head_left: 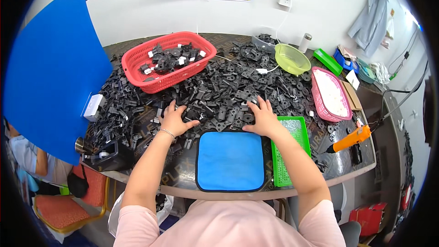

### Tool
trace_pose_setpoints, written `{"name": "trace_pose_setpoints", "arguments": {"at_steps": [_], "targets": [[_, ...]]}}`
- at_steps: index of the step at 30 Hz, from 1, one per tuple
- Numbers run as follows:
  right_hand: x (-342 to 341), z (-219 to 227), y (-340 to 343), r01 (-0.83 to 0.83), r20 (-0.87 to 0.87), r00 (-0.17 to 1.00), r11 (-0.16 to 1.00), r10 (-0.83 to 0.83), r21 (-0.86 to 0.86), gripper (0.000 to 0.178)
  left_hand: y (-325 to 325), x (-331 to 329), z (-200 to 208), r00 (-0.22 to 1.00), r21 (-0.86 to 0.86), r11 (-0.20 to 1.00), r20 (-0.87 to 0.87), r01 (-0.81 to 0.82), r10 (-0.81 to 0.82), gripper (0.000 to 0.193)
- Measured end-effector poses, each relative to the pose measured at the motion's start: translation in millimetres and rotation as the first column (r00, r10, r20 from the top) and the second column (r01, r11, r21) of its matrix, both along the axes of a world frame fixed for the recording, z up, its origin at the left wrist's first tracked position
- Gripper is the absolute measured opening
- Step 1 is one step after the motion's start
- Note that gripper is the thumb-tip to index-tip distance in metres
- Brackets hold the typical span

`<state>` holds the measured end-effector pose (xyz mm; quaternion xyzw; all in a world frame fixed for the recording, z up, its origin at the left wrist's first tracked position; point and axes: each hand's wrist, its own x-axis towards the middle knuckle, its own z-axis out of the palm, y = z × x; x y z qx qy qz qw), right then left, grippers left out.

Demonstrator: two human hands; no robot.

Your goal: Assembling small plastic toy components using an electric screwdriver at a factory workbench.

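Both my hands rest at the near edge of a wide heap of small black plastic parts (219, 89) spread over the table. My left hand (176, 120) has its fingers apart among the parts, thumb stretched toward the middle. On the other side, my right hand (261, 116) lies with spread fingers on the parts, and I see nothing held in either hand. Just below the hands, between my forearms, is a blue mat (230, 161) with a black border. A green tray (279, 167) is partly covered by my right forearm.
Behind the heap's left part stands a red basket (132, 71) of black and white pieces. At right are a yellow-green bowl (292, 59), a pink basket (318, 100) with white contents and an orange power screwdriver (352, 139). A blue panel (55, 73) rises at left, near a black box (112, 159).
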<state>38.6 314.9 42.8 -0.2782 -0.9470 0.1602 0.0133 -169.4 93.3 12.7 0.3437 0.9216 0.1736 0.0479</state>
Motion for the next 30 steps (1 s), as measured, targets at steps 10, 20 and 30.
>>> {"name": "trace_pose_setpoints", "arguments": {"at_steps": [10,20,30], "targets": [[-4.0,-29.4,7.6,-0.255,-0.039,0.963,0.95,0.266,0.18,0.044,-17.5,-20.0,-20.6,0.982,0.349,0.925,-0.162,0.148,-0.096,0.038],[35.4,7.6,17.5,-0.308,-0.343,0.91,0.935,0.234,-0.179,0.031,-19.6,38.7,47.4,0.966,0.625,0.738,-0.124,0.255,-0.228,0.039],[95.9,0.1,-64.4,-0.254,-0.151,0.936,0.907,0.318,0.336,0.058,-4.6,133.1,-38.9,0.785,0.661,0.724,0.337,0.196,-0.52,0.045]]}}
